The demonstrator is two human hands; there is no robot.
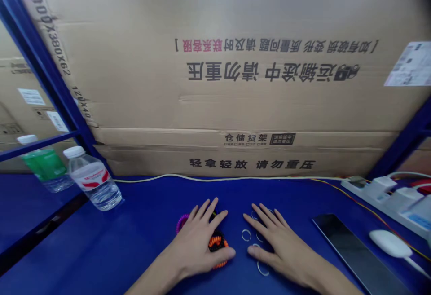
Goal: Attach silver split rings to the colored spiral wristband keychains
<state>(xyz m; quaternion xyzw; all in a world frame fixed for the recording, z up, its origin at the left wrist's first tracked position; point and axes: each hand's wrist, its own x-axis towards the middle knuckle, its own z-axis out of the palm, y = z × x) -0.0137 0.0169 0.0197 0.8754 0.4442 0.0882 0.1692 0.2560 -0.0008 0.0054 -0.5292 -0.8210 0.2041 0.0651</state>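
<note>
Nearest, left hand: the fingers are kept spread, and the palm is laid over an orange-and-black spiral hair tie; no pinch is seen.

Right hand: the fingers are likewise spread and are laid palm down on the blue tabletop, with nothing gripped. Its thumb is held just beside the left thumb.

Hair ties: the orange-and-black spiral hair tie is partly covered by the left hand, and a pink spiral hair tie is seen just beyond the left fingers, partly hidden by them.

Rings: thin pale rings are scattered around the right hand, between the two hands and under its fingers and palm edge. Their material cannot be told.

Right of the hands: a dark tablet is laid flat, and a white computer mouse is placed beyond it.

Left of the hands: a water bottle with a red and white label is placed near the table edge, with a green-labelled bottle behind it.

Far edge: a cream cable is run along the table, ending towards a white power strip. Printed cardboard cartons are stacked behind, framed by a blue shelf upright.
</note>
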